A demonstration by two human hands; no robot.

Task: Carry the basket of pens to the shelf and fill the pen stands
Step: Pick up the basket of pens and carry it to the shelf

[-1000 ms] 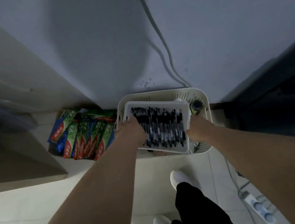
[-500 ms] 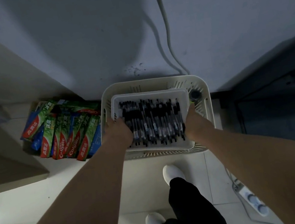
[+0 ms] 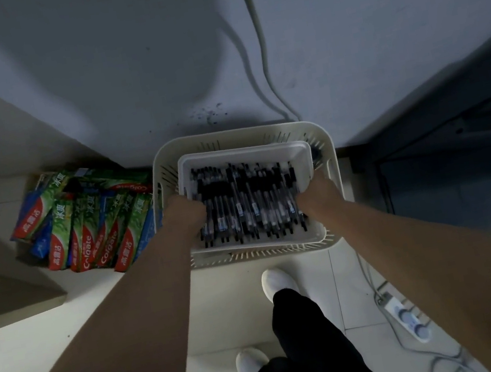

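Note:
A small white basket [image 3: 241,153] full of several black pens [image 3: 249,205] sits inside a larger cream slotted basket [image 3: 165,164] on the floor against the wall. My left hand [image 3: 185,214] grips the small basket's left side, thumb over the rim among the pens. My right hand [image 3: 316,194] grips its right side the same way. The fingers of both hands are hidden below the rim. No shelf or pen stand is in view.
Several green and red toothpaste boxes [image 3: 88,230] lie in a box on the floor to the left, beside a beige cabinet [image 3: 4,294]. A power strip [image 3: 407,318] and cables lie on the tiles at right. A dark cabinet [image 3: 461,154] stands at right. My white shoes [image 3: 277,281] are below the baskets.
The small basket of pens has straightened from a tilt to square within the large basket. Both hands stay on its sides, and the view has shifted closer.

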